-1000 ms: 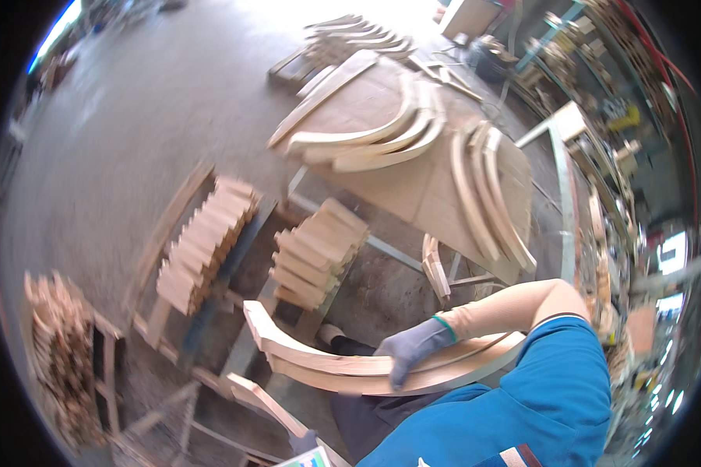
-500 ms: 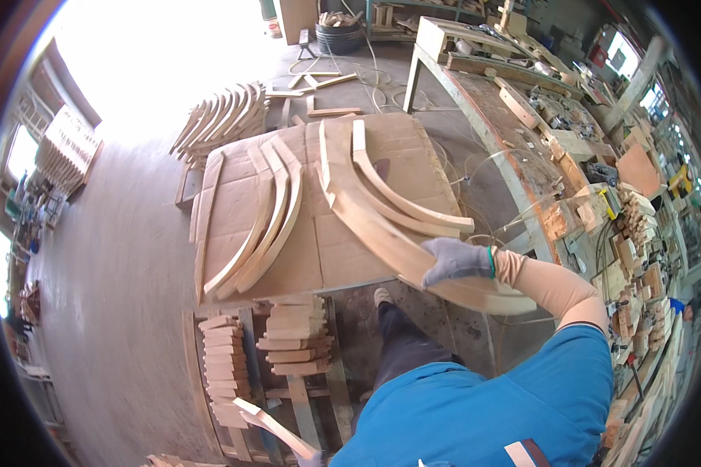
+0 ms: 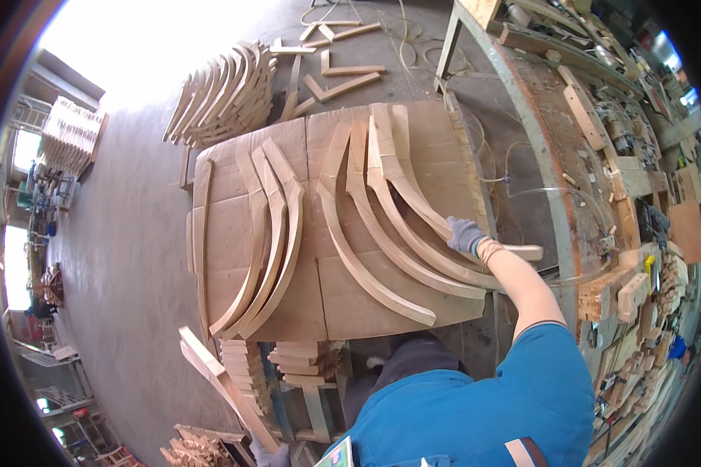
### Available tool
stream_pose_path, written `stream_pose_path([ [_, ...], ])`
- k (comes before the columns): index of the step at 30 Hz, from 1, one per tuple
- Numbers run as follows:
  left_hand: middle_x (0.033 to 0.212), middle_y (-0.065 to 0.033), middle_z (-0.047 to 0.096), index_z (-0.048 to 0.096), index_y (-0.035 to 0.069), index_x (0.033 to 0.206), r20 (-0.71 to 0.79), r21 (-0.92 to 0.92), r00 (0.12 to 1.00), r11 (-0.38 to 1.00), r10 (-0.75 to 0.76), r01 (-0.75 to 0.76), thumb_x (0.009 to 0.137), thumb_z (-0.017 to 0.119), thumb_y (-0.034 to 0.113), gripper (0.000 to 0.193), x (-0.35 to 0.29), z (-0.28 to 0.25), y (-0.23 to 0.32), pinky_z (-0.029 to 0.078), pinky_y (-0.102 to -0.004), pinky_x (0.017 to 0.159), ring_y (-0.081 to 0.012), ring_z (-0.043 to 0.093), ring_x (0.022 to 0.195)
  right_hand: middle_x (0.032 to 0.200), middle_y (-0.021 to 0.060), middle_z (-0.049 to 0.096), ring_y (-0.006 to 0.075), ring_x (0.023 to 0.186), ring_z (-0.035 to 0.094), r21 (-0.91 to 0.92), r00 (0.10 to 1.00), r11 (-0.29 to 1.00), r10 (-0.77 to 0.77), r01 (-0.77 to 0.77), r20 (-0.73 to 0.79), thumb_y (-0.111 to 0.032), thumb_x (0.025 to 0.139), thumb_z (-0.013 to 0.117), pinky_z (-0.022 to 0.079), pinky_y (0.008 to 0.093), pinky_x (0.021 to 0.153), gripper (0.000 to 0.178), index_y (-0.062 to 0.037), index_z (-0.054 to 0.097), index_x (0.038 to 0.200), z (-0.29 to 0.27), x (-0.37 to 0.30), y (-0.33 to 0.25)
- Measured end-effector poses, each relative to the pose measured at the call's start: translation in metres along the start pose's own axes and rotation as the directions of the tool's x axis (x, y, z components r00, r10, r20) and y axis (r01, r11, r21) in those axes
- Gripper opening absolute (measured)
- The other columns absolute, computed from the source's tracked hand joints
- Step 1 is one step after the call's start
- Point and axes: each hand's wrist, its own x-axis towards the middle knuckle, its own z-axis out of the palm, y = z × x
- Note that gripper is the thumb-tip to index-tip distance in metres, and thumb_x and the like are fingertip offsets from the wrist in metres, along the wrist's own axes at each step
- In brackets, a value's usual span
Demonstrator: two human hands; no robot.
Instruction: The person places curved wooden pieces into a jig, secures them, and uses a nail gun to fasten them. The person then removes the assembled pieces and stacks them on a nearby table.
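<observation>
- Head view: the right hand [image 3: 466, 236], in a grey glove, is closed over a long, pale, curved wooden piece [image 3: 406, 191] on the right half of the cardboard-covered desk [image 3: 313, 272].
- That piece starts near the desk's far edge and bends round toward the right edge. The hand sits on its lower stretch, and a pale end juts out past the right edge, beyond the forearm.
- The left hand [image 3: 269, 454], also grey-gloved, is low in the view, out from the desk's near edge. It grips the lower end of a pale angled wooden length [image 3: 237, 397], whose upper end rises to just beside the near left corner. I cannot tell if this is one piece or two together.
- Left of the right hand, three more curved pale wooden pieces [image 3: 374, 226] fan out from the far edge, their lower ends toward the near right corner.
- On the left half, three similar curved pieces [image 3: 276, 226] bow the other way, their lower ends at the near left corner. A thin straight wooden slat [image 3: 203, 241] lies along the left edge.
- Stacked pale wooden blocks [image 3: 245, 373] show below the near edge.
</observation>
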Motion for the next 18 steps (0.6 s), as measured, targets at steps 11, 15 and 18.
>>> stream_pose_path([
  [11, 0.101, -0.017, 0.054, 0.043, 0.017, 0.135, 0.106, 0.559, 0.851, 0.677, 0.515, -0.479, 0.059, 0.068, 0.017, 0.08, 0.186, -0.005, 0.125, 0.048, -0.0446, 0.08, -0.0373, 0.055, 0.091, 0.084, 0.0176, 0.061, 0.0374, 0.081, 0.059, -0.086, 0.974, 0.98, -0.19, 0.181, -0.123, -0.026, 0.068, 0.068, 0.048, 0.0463, 0.07, 0.042, -0.0053, 0.05, 0.101, 0.036, -0.038, -0.03],
  [15, 0.097, -0.0165, 0.054, 0.044, 0.027, 0.133, 0.181, 0.612, 0.804, 0.575, 0.566, -0.543, 0.063, 0.068, 0.021, 0.075, 0.269, 0.016, 0.161, 0.049, -0.0453, 0.076, -0.0368, 0.058, 0.087, 0.086, 0.0148, 0.059, 0.0329, 0.083, 0.06, -0.182, 0.993, 0.981, -0.084, 0.069, -0.079, -0.022, 0.068, 0.069, 0.048, 0.0439, 0.069, 0.039, -0.0059, 0.049, 0.097, 0.041, -0.052, -0.08],
  [18, 0.095, -0.0156, 0.054, 0.044, 0.03, 0.133, 0.216, 0.664, 0.798, 0.515, 0.562, -0.542, 0.064, 0.069, 0.023, 0.073, 0.323, 0.046, 0.182, 0.05, -0.0451, 0.074, -0.0358, 0.059, 0.085, 0.103, 0.0162, 0.056, 0.0328, 0.094, 0.057, -0.154, 0.998, 0.987, -0.048, 0.041, -0.043, -0.029, 0.071, 0.069, 0.047, 0.0432, 0.077, 0.056, -0.0034, 0.045, 0.115, 0.053, -0.059, -0.121],
])
